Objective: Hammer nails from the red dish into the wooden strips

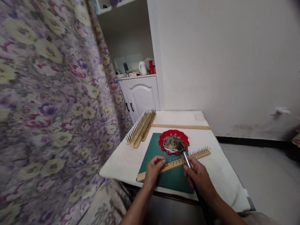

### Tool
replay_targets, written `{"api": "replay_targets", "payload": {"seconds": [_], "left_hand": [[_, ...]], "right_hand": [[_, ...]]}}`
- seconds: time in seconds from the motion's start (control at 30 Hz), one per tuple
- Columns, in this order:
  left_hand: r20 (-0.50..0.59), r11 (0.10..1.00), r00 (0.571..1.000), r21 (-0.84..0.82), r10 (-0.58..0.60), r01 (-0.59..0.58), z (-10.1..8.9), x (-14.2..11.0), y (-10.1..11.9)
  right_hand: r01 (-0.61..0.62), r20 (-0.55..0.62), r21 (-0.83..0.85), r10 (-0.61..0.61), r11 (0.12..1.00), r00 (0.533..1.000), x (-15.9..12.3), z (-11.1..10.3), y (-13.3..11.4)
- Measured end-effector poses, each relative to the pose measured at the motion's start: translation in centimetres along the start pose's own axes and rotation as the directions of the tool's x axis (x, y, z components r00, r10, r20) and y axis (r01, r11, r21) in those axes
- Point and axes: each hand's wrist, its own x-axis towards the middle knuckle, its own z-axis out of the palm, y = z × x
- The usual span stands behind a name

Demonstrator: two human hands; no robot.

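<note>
My right hand (197, 172) is closed around the handle of a hammer (186, 156), whose dark head sits over the right edge of a red scalloped dish (161, 142). Loose nails (172, 142) fill the dish. A narrow wooden strip (141, 177) lies slantwise across a green mat (150, 150), with nails standing along its middle and right part. At the left end of that row, my left hand (155, 167) rests on the strip, its thumb and forefinger pinched together. What sits between those fingertips is too small to make out.
Several wooden strips full of upright nails (142, 126) lie at the table's back left. A bare wooden strip (181, 126) crosses the white tabletop (225, 175) behind the dish. A floral curtain (58, 109) hangs at left; a white cabinet (142, 97) and wall stand behind.
</note>
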Motion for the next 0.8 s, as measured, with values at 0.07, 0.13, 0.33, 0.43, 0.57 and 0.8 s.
{"api": "replay_targets", "payload": {"seconds": [0.07, 0.13, 0.33, 0.43, 0.57, 0.8], "left_hand": [[0.008, 0.997, 0.999, 0.069, 0.037, -0.037, 0.2, -0.2, -0.2], [0.014, 0.987, 0.997, 0.140, 0.076, -0.077, 0.5, -0.3, -0.5], [0.004, 0.946, 0.988, 0.289, 0.154, -0.148, 1.1, -0.5, -1.7], [0.007, 0.930, 0.985, 0.328, 0.173, -0.165, 1.2, -0.6, -2.0], [0.018, 0.900, 0.980, 0.393, 0.200, -0.191, 1.3, -0.8, -1.9], [0.026, 0.851, 0.974, 0.482, 0.225, -0.209, 1.7, -0.7, -1.8]], "right_hand": [[-0.007, -0.001, -0.004, 0.007, 1.000, 1.000, -0.1, 0.0, -0.1], [-0.018, 0.004, -0.007, 0.018, 1.000, 1.000, -0.1, -0.1, -0.1], [-0.025, 0.011, -0.010, 0.025, 1.000, 1.000, -0.2, -0.2, -0.2], [-0.023, 0.011, -0.014, 0.023, 1.000, 1.000, -0.2, -0.2, -0.2], [-0.035, 0.030, -0.012, 0.035, 0.999, 0.999, -0.3, -0.1, -0.3], [-0.062, 0.059, -0.017, 0.063, 0.998, 0.996, -0.6, -0.1, -0.3]]}}
